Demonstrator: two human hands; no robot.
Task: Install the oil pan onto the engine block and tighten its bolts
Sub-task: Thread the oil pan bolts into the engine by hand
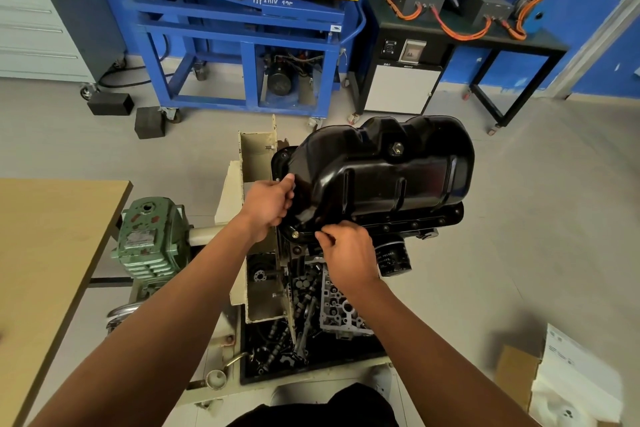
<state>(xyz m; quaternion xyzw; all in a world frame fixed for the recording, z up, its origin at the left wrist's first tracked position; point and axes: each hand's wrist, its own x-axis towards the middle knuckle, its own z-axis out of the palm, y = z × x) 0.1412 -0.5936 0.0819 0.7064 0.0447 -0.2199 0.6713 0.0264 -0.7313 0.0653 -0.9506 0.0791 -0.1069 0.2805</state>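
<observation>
The oil pan (381, 177) sits on the engine block (450, 218), its long axis running rightward from our left hand (268, 206) gripping its end, while our right hand (346, 250), nearer us, pinches something unseen at the flange.

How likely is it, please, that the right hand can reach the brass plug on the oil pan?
Probably yes: the plug sits exposed on the pan, with nothing between it and the right hand.

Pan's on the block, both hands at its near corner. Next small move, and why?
Probably finger-thread the next bolt by the right hand: the glossy black steel oil pan is in place, the left hand holds its end, one brass-coloured corner bolt shows.
</observation>
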